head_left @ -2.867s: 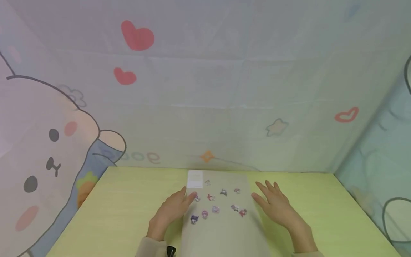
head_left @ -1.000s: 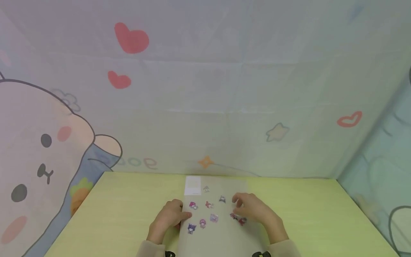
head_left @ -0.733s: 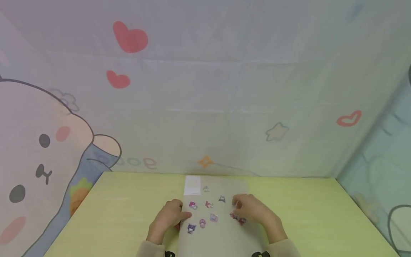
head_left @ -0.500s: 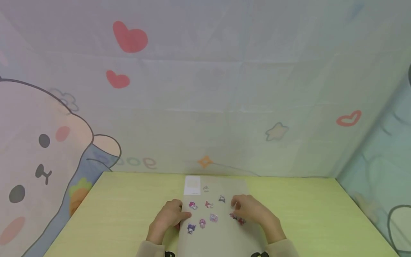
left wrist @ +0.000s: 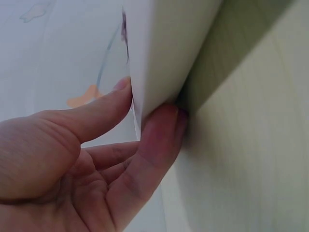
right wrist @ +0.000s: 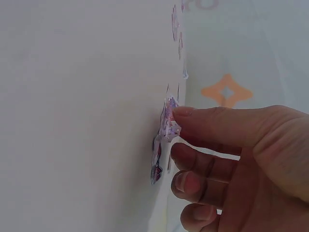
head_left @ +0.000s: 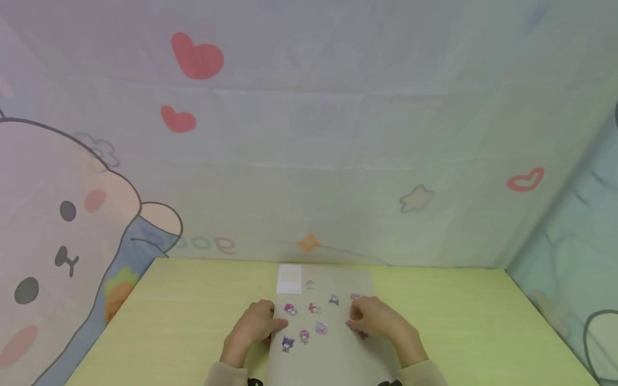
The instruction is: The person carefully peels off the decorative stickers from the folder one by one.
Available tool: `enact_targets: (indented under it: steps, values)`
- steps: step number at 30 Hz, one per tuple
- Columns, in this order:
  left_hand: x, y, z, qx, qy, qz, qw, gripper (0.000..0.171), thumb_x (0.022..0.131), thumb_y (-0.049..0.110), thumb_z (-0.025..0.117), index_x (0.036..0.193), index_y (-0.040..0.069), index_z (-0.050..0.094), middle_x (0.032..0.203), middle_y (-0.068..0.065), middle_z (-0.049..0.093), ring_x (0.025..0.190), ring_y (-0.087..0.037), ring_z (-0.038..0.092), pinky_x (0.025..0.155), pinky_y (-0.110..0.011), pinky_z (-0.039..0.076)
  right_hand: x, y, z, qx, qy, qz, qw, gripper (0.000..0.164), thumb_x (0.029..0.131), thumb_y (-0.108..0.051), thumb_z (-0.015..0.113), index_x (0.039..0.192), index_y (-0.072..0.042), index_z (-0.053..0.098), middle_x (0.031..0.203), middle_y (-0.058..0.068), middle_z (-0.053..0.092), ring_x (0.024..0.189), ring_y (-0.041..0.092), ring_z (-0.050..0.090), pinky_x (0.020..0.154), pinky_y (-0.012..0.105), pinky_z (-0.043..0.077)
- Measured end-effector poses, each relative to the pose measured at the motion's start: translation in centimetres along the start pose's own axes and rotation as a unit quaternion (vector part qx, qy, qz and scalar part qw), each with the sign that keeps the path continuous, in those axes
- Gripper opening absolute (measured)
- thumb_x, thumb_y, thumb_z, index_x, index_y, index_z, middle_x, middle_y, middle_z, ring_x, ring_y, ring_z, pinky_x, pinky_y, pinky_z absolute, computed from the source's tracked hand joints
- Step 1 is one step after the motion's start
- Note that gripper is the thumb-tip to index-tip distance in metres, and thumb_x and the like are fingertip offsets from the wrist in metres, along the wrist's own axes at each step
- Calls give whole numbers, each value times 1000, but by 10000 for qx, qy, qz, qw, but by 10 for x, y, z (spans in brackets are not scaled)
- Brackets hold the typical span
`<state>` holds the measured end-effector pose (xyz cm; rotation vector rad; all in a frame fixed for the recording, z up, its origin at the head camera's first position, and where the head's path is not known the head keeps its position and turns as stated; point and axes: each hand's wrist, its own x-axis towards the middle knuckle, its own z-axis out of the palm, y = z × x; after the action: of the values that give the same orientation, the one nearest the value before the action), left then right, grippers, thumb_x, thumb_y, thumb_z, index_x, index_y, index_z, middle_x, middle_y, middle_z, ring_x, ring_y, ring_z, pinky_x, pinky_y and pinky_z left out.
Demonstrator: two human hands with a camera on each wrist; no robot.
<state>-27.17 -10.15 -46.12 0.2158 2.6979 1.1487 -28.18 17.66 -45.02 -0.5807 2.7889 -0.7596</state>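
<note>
A pale box-like board (head_left: 328,359) carries several small cartoon stickers, among them a dark purple one (head_left: 287,344) and a pink one (head_left: 304,336). My left hand (head_left: 255,324) grips its left edge. In the left wrist view, the thumb (left wrist: 104,108) lies on the face and a finger (left wrist: 159,130) curls beneath the side. Over the right part of the board is my right hand (head_left: 379,316), fingers curled. Close up, its thumb and mostly hidden index finger pinch a glittery pink-purple sticker (right wrist: 170,123), which faces out from the surface. Another sticker (right wrist: 156,162) lies just below.
The board rests on a yellow-green table (head_left: 203,300). A white rectangle (head_left: 289,279) marks the board's far left corner. A cloth backdrop (head_left: 299,134) with printed hearts rises behind the table, and another panel (head_left: 569,241) closes the right side.
Both hands came in from beside the board: the left took its edge, the right reached the right-hand stickers. Lately the right hand dipped slightly, uncovering a pink sticker beyond its fingers.
</note>
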Motion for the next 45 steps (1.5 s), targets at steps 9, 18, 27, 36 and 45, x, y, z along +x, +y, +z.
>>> enact_targets:
  steps: [9, 18, 27, 36, 45]
  values:
    - [-1, 2, 1, -36, -2, 24, 10000, 31, 78, 22, 66, 91, -4, 55, 61, -6, 57, 47, -18, 56, 49, -30, 43, 0, 3, 2, -32, 91, -196, 9998, 15, 83, -12, 58, 70, -13, 51, 58, -6, 51, 49, 10, 47, 48, 26, 39]
    - [1, 3, 3, -66, -5, 59, 10000, 29, 78, 21, 65, 89, -3, 55, 61, -6, 57, 47, -18, 56, 49, -30, 43, -6, -2, -8, -243, 341, -403, 9983, 17, 82, -14, 61, 68, -14, 51, 64, -5, 48, 50, 8, 47, 48, 25, 39]
    - [4, 4, 5, -59, 7, 36, 10000, 29, 78, 21, 66, 89, -3, 54, 60, -7, 56, 45, -19, 56, 49, -31, 44, -9, -5, -18, -645, 584, -445, 9952, 16, 82, -15, 62, 69, -14, 51, 71, -4, 46, 59, 10, 44, 55, 27, 39]
    - [2, 4, 2, -20, -16, -1, 10000, 28, 78, 21, 66, 87, -2, 52, 61, -6, 56, 46, -19, 56, 50, -31, 43, -20, -3, -34, -552, 939, 140, 9940, 15, 83, -19, 60, 72, -17, 51, 85, -2, 50, 79, 15, 48, 69, 33, 41]
    - [1, -1, 0, 1, -24, 28, 10000, 27, 78, 21, 65, 85, -1, 52, 61, -6, 56, 46, -18, 56, 49, -30, 43, -22, 1, -40, -399, 1157, 313, 9920, 12, 83, -21, 60, 76, -17, 52, 91, 0, 50, 81, 16, 47, 70, 33, 39]
